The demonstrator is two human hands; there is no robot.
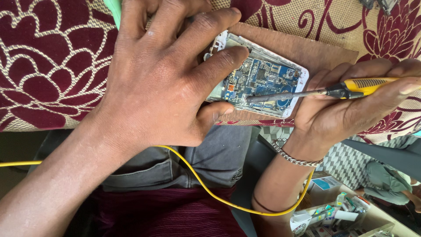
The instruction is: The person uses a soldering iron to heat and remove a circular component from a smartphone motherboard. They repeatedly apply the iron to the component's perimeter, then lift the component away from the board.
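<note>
My left hand [162, 74] lies spread over an opened white phone [263, 79], its fingers pressing on the phone's left end and hiding part of it. The phone's blue circuit board [258, 77] faces up. My right hand [351, 105], with a chain bracelet at the wrist, grips a yellow-handled soldering iron [333, 91]. Its dark metal tip rests on the lower middle of the board. The phone lies on a brown board [302, 46].
A maroon and beige flowered cloth [52, 66] covers the work surface. A yellow cord [206, 188] loops across my lap. A box of small packages and parts [333, 215] sits on the floor at the lower right. A green object [115, 11] peeks out above my left hand.
</note>
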